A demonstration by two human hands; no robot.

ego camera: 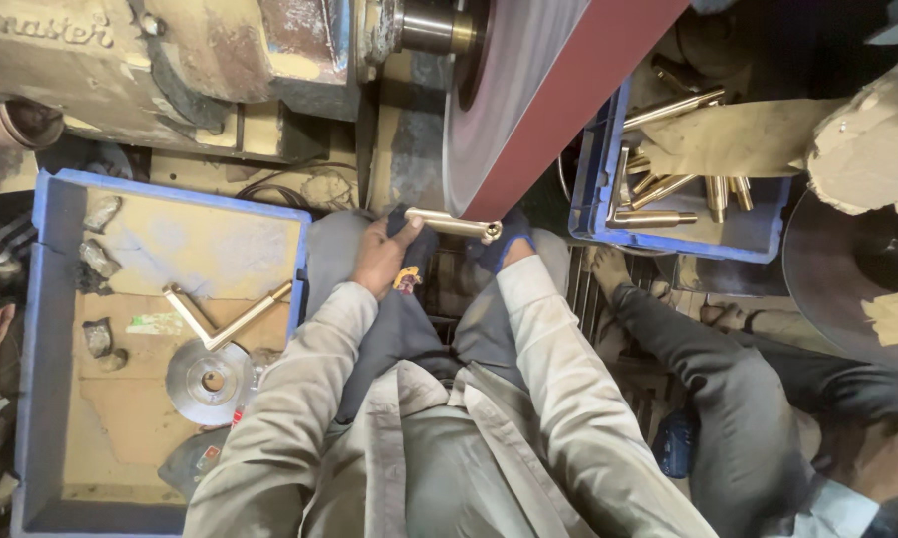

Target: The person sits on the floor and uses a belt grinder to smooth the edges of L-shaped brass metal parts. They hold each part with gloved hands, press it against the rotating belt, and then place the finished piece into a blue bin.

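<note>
One brass rod (453, 225), held level just under the sanding belt (528, 110), long axis running left to right, ringed end pointing right. Probably stiff, fairly heavy, slick where polished; best gripped at both ends through cloth. Left hand (382, 257) clenched on the left end through a dark rag (409, 261); right hand (509, 244), gloved, closed on the ringed end. More rods in the blue crate (748, 244).
</note>
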